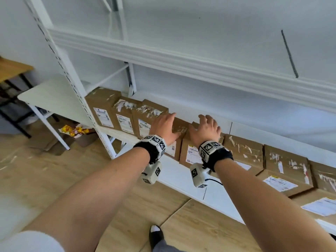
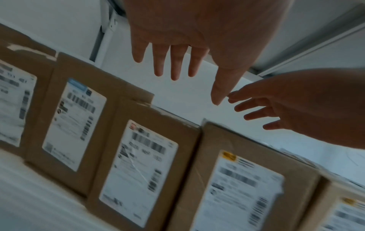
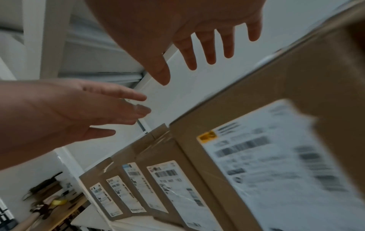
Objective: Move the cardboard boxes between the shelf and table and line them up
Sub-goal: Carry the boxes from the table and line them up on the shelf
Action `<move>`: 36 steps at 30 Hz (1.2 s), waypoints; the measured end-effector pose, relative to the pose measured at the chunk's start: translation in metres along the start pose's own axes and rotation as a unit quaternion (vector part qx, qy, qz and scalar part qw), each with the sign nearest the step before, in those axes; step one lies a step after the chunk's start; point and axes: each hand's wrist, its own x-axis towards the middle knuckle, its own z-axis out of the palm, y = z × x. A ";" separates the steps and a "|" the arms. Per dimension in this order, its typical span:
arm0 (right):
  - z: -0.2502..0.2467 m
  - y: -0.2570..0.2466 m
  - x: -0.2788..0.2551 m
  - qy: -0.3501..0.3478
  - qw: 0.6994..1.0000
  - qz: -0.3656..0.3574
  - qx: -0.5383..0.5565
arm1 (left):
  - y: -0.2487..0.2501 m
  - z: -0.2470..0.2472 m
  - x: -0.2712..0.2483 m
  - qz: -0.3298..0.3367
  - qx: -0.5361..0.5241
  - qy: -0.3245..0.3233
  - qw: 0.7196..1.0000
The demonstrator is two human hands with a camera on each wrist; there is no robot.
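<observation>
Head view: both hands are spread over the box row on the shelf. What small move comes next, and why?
Probably lower both open hands onto the boxes beneath them. The left hand and right hand hover with straight fingers over the two middle boxes, and the wrist views show nothing gripped.

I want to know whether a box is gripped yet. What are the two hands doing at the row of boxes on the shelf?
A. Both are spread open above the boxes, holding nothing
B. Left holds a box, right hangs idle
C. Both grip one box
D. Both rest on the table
A: the left hand and right hand show straight, spread fingers above the boxes on the shelf, curled round nothing.
</observation>
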 end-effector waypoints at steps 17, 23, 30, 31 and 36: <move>0.107 -0.087 0.053 -0.075 0.991 -0.012 -0.107 | -0.137 -0.007 0.099 0.080 0.248 -0.176 0.949; 0.105 -0.091 0.052 -0.062 0.990 -0.029 -0.119 | -0.153 -0.014 0.115 0.147 0.215 -0.170 0.950; 0.105 -0.096 0.055 -0.040 0.989 -0.043 -0.134 | -0.152 -0.018 0.121 0.146 0.169 -0.182 0.958; 0.105 -0.097 0.056 -0.035 0.989 -0.049 -0.136 | -0.154 -0.017 0.122 0.144 0.156 -0.182 0.960; 0.108 -0.096 0.060 -0.006 0.988 -0.067 -0.136 | -0.161 -0.019 0.123 0.165 0.174 -0.163 0.957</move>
